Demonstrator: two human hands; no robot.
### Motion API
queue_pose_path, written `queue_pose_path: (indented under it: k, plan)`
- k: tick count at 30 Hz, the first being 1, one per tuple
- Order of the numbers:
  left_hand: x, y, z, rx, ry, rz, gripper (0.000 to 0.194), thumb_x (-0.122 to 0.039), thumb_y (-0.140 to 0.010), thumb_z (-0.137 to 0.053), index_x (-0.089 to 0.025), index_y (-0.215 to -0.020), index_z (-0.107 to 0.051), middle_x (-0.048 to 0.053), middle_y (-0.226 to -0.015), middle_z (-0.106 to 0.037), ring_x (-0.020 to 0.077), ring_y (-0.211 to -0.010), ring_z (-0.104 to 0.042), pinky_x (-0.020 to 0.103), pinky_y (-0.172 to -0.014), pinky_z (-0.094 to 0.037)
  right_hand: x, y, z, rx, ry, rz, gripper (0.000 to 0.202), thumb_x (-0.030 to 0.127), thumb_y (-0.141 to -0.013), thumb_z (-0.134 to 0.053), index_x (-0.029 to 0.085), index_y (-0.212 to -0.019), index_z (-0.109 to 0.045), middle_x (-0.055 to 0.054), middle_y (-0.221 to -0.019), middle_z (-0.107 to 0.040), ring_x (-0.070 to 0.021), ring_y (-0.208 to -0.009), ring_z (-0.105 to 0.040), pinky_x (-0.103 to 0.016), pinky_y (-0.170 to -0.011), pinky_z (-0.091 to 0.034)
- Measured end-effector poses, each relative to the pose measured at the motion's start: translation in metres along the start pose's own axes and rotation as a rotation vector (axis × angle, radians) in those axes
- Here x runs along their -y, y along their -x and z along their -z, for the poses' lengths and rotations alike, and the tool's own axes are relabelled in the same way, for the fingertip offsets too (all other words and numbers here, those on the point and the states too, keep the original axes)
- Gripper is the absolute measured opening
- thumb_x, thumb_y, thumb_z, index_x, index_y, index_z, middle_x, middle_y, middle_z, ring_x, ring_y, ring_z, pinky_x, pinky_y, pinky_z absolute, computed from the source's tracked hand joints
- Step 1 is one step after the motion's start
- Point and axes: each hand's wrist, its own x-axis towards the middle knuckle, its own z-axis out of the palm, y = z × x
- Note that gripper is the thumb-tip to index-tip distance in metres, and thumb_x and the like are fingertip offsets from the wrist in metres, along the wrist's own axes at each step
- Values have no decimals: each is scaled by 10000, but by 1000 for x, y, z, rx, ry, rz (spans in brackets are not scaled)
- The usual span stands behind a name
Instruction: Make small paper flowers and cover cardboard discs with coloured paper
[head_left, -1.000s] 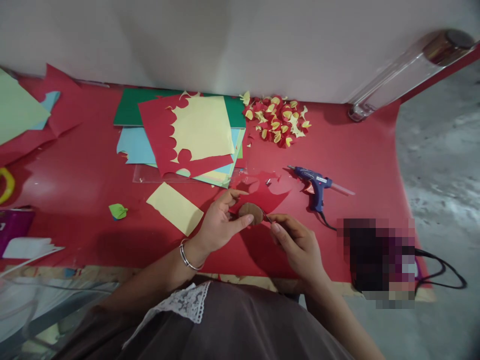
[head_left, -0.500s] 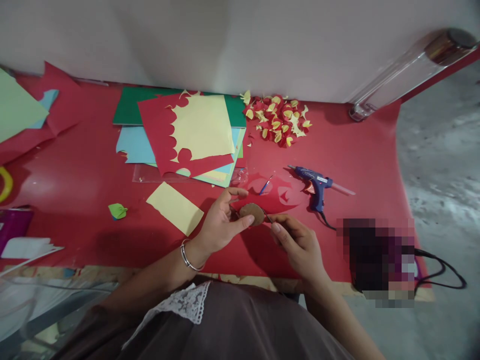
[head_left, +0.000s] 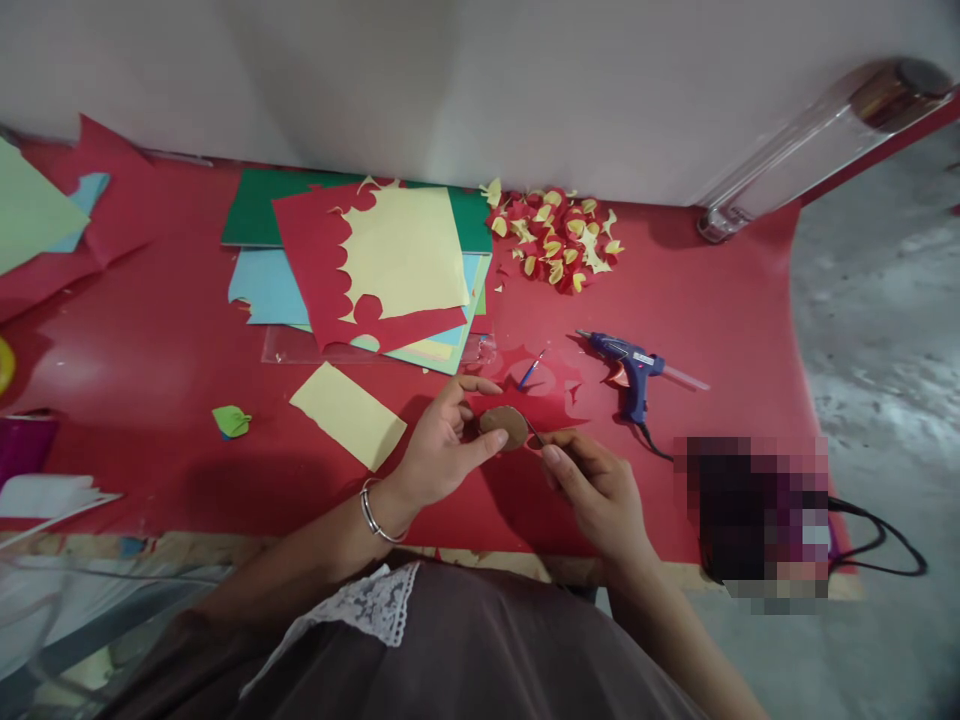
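My left hand [head_left: 450, 440] holds a round brown disc [head_left: 505, 427], with the thumb on its face and the index finger stretched above it. To the right, my right hand [head_left: 596, 480] pinches a thin dark tool [head_left: 535, 433] between thumb and fingers, its tip close to the disc's right edge. Whether the tip touches the disc I cannot tell. Just beyond the disc lie a blue pen-like item [head_left: 532, 370] and cut red paper [head_left: 555, 400]. A pale yellow paper rectangle [head_left: 349, 415] rests left of my left hand.
A blue glue gun [head_left: 634, 370] lies at the right. Behind are stacked coloured papers [head_left: 405, 250] and a pile of red and yellow paper pieces [head_left: 555, 235]. A clear bottle [head_left: 795, 150] stands back right; a green leaf cutout [head_left: 232, 421] lies left.
The disc has turned or tilted very slightly in my left hand, and the tool in my right hand sits at a slightly different angle. The view has shifted a little.
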Motion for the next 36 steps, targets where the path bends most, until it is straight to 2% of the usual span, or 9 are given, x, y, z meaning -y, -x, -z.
queue_pose_path:
  k: [8,12,21,25,29,36]
  plan:
    - [3,1,0,40,36,-11,492,-282,-843,-846,-206,-1226,-548,-44,-749,-679,147,-723,-680,260,-721,-493,2,1,0,1,10,-11,476,659,-991,-665,196,-904,-737,27,-609,-566,-112,-515,-449,-249,-487,-356]
    - [7,1,1,39,18,-12,477,-304,-871,-846,-207,-1243,-562,-49,-732,-645,144,-708,-663,263,-713,-484,3,2,0,-11,9,-3,445,627,-994,-683,196,-892,-732,33,-609,-556,-108,-516,-446,-248,-495,-363]
    - [8,1,1,114,77,-13,505,-330,-905,-844,-211,-1272,-520,7,-852,-738,164,-788,-718,283,-785,-521,0,2,5,3,0,-10,400,580,-993,-711,190,-926,-764,27,-619,-570,-111,-533,-478,-242,-498,-368]
    - [9,2,2,129,57,-53,501,-314,-934,-815,-211,-1309,-500,-21,-810,-690,143,-756,-690,258,-742,-490,1,2,6,0,-9,-14,401,584,-990,-711,191,-937,-771,22,-634,-581,-113,-542,-487,-239,-501,-370]
    - [11,2,5,133,16,-60,510,-364,-960,-800,-214,-1354,-513,-26,-793,-654,149,-748,-675,271,-745,-490,1,2,9,13,15,-28,419,609,-976,-718,196,-933,-779,15,-633,-585,-123,-551,-497,-241,-498,-371]
    - [11,3,8,146,34,-22,593,-394,-898,-871,-223,-1366,-551,-24,-774,-639,181,-753,-682,314,-770,-519,-3,2,15,33,40,-44,425,624,-975,-718,205,-970,-789,9,-652,-594,-128,-565,-486,-248,-507,-368]
